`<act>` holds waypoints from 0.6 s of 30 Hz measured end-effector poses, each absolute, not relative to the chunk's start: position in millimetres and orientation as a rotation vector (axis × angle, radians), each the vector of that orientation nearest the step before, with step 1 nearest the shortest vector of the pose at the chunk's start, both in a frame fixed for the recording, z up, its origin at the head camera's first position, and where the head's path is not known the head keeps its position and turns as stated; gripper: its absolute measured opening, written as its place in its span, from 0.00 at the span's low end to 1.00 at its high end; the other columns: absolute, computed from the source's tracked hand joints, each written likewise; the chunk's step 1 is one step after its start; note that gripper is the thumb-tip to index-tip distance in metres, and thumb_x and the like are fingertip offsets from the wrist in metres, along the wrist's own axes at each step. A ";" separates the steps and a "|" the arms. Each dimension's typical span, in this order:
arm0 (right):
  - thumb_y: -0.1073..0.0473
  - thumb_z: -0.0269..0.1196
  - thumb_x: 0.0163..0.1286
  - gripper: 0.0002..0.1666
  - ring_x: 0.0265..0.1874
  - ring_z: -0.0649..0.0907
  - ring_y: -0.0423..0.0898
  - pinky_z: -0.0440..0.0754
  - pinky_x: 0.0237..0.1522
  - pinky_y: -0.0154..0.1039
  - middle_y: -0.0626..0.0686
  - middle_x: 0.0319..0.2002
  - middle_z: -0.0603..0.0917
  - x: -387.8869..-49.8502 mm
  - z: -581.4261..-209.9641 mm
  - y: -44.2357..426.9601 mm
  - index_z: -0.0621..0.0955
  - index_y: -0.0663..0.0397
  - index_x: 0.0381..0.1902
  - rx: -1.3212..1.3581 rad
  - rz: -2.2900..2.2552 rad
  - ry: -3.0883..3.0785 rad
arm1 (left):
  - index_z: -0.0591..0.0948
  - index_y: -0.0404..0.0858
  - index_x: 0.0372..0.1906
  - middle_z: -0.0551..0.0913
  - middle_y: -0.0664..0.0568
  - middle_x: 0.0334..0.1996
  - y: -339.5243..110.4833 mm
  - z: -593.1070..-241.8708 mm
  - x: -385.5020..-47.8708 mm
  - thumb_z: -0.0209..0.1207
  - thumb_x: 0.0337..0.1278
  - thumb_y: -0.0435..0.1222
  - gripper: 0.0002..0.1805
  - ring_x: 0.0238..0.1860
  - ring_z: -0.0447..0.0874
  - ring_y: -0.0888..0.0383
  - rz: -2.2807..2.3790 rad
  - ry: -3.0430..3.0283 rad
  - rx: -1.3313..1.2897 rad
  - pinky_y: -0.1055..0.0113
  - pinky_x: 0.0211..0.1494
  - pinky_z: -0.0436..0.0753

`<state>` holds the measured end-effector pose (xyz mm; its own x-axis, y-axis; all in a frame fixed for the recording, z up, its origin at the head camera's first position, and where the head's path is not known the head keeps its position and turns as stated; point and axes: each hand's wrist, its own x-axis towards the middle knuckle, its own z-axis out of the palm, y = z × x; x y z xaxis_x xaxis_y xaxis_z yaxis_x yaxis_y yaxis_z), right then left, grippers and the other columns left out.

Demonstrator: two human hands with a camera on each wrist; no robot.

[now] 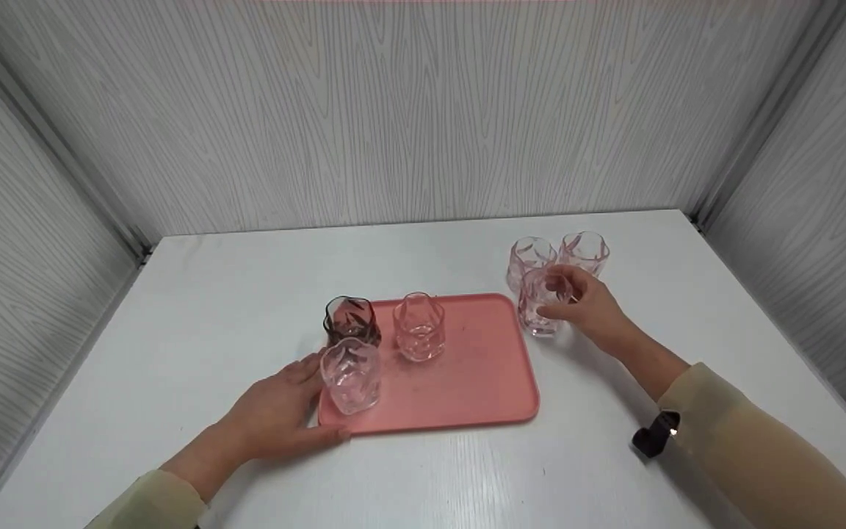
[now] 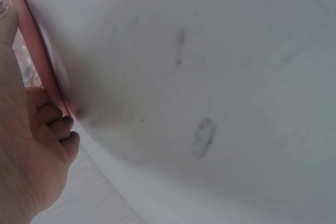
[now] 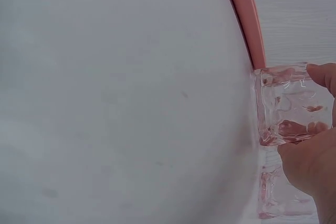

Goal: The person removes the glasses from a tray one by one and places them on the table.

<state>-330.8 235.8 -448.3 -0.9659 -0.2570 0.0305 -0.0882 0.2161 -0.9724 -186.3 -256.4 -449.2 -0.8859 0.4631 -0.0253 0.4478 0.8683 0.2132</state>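
Observation:
A pink tray (image 1: 467,375) lies on the white table. My left hand (image 1: 276,411) grips its near left corner, thumb along the front rim and fingers at the left side; in the left wrist view those fingers (image 2: 60,124) are curled against the edge. On the tray, a dark smoky glass (image 1: 350,323) and a clear glass (image 1: 351,378) stand at the left, with a pale pink glass (image 1: 419,330) nearer the middle. Just outside the tray's right edge, my right hand (image 1: 588,308) holds another pale pink glass (image 3: 294,106) upright between thumb and fingers, its base at or close to the tabletop.
Behind the held glass, two more pinkish glasses (image 1: 531,257) stand close together on the table, partly covered by the right hand and its glass. A black strap with a small device (image 1: 656,433) hangs at the right sleeve. Pale panelled walls (image 1: 423,110) enclose the table.

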 end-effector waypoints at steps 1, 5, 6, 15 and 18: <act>0.67 0.76 0.66 0.42 0.67 0.72 0.56 0.76 0.56 0.28 0.65 0.67 0.75 -330.7 -448.3 235.8 0.70 0.65 0.74 -0.334 -1.853 2.343 | 0.63 0.42 0.84 0.63 0.39 0.81 -256.3 -449.4 -186.6 0.53 0.59 0.78 0.59 0.80 0.64 0.41 0.310 2.962 0.725 0.43 0.74 0.74; 0.67 0.76 0.65 0.42 0.67 0.72 0.56 0.75 0.60 0.31 0.65 0.67 0.75 -330.5 -447.7 235.7 0.70 0.65 0.73 -0.336 -1.834 2.365 | 0.62 0.42 0.84 0.63 0.39 0.81 -256.2 -450.0 -187.1 0.53 0.59 0.78 0.60 0.79 0.64 0.40 0.303 2.959 0.718 0.43 0.73 0.75; 0.66 0.76 0.65 0.42 0.67 0.72 0.56 0.74 0.62 0.33 0.65 0.67 0.75 -330.6 -447.3 235.5 0.70 0.65 0.73 -0.340 -1.824 2.376 | 0.62 0.42 0.84 0.63 0.39 0.81 -256.2 -450.1 -187.2 0.53 0.59 0.78 0.60 0.79 0.64 0.40 0.300 2.960 0.717 0.42 0.73 0.75; 0.61 0.78 0.65 0.48 0.71 0.70 0.58 0.62 0.78 0.53 0.64 0.71 0.73 -329.3 -439.5 239.1 0.67 0.64 0.77 -0.411 -1.670 2.472 | 0.61 0.42 0.85 0.63 0.39 0.81 -255.9 -450.8 -188.6 0.52 0.59 0.78 0.60 0.80 0.63 0.40 0.300 2.968 0.734 0.43 0.74 0.73; 0.59 0.79 0.65 0.52 0.75 0.68 0.59 0.59 0.80 0.53 0.64 0.73 0.71 -326.5 -432.2 242.3 0.65 0.63 0.79 -0.444 -1.606 2.544 | 0.61 0.42 0.85 0.63 0.39 0.81 -256.2 -451.9 -189.3 0.52 0.59 0.78 0.60 0.79 0.64 0.40 0.302 2.971 0.740 0.43 0.74 0.73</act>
